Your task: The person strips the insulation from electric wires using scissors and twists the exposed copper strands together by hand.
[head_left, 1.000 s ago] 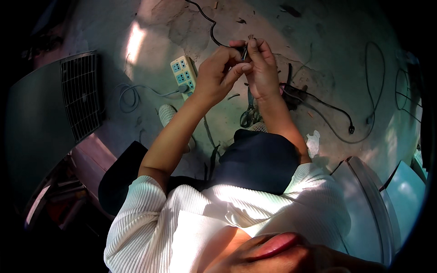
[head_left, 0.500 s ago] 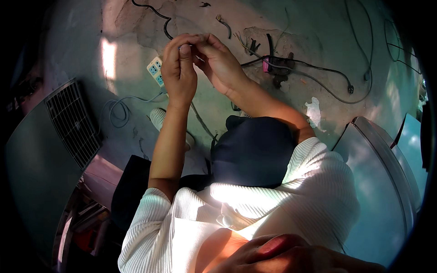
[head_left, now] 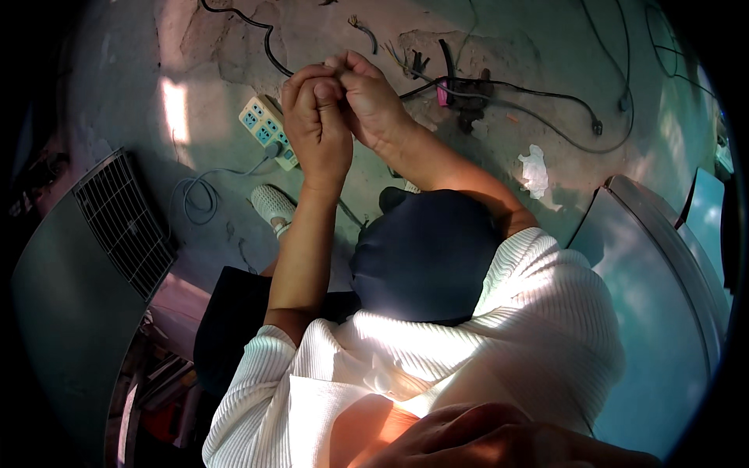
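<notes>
My left hand [head_left: 317,132] is closed, thumb bent and fingers curled over the fingertips of my right hand [head_left: 367,101], which is also closed in a pinch. A black cable [head_left: 270,47] runs along the floor into my joined fingers; the part between them is hidden by my hands. Just below and left of my hands lies a cream power strip [head_left: 255,115] with a grey plug in it. A short piece of dark cable [head_left: 371,40] with frayed ends lies beyond my hands.
Tangled cables [head_left: 573,144], a pink and dark object [head_left: 443,91] and crumpled white paper [head_left: 535,170] lie on the concrete floor [head_left: 218,148]. A metal grille [head_left: 125,218] stands at the left, pale panels [head_left: 640,296] at the right. My sandal [head_left: 269,203] and dark-clad knee [head_left: 421,249] are below.
Both hands have moved left and turned, hiding the cable end that showed earlier. The short frayed cable piece, hidden a second ago, shows beyond them.
</notes>
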A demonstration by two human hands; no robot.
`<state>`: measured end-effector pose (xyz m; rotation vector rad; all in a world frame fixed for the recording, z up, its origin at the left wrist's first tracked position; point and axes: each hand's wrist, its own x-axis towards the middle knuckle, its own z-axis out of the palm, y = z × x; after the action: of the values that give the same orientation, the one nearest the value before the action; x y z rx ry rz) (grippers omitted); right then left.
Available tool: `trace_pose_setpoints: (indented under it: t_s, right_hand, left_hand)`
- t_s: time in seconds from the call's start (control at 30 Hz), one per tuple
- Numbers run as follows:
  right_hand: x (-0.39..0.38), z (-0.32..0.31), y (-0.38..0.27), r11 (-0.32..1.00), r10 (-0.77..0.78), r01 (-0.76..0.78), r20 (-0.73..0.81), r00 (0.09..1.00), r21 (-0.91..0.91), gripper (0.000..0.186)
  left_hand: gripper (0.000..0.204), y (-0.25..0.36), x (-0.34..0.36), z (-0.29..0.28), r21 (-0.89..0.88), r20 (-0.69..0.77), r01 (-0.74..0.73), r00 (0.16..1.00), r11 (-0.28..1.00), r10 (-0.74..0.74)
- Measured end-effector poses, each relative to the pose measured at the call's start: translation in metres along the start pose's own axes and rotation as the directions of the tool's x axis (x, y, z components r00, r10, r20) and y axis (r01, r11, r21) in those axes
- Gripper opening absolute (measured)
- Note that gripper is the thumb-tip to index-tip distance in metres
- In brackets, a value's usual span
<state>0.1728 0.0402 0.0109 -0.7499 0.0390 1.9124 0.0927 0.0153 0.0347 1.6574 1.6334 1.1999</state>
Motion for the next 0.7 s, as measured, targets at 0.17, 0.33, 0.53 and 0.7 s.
trace_pose_setpoints:
  t_s: [0.17, 0.33, 0.53, 0.7]
  right_hand:
    - [-0.006, 0.005, -0.005, 0.996, -0.068, 0.069, 0.015, 0.998, -0.063, 0.003]
    - [-0.009, 0.002, -0.009, 0.995, -0.075, 0.079, 0.058, 0.996, -0.067, 0.007]
    - [0.041, -0.055, -0.05, 0.959, -0.245, 0.266, -0.188, 0.951, 0.098, 0.012]
    - [0.026, -0.047, -0.043, 0.976, -0.133, 0.132, 0.003, 0.991, -0.171, 0.016]
  left_hand:
    - [0.024, 0.017, -0.004, -0.001, 0.016, 0.0, -0.021, 1.0, 1.0, 0.021]
    - [0.022, 0.023, -0.008, 0.0, 0.004, 0.008, -0.042, 0.999, 0.999, 0.042]
    - [0.024, 0.035, -0.059, -0.02, 0.007, 0.135, 0.028, 0.99, 1.0, -0.029]
    - [0.03, -0.013, -0.03, -0.034, -0.456, 0.013, 0.355, 0.919, 0.816, -0.393]
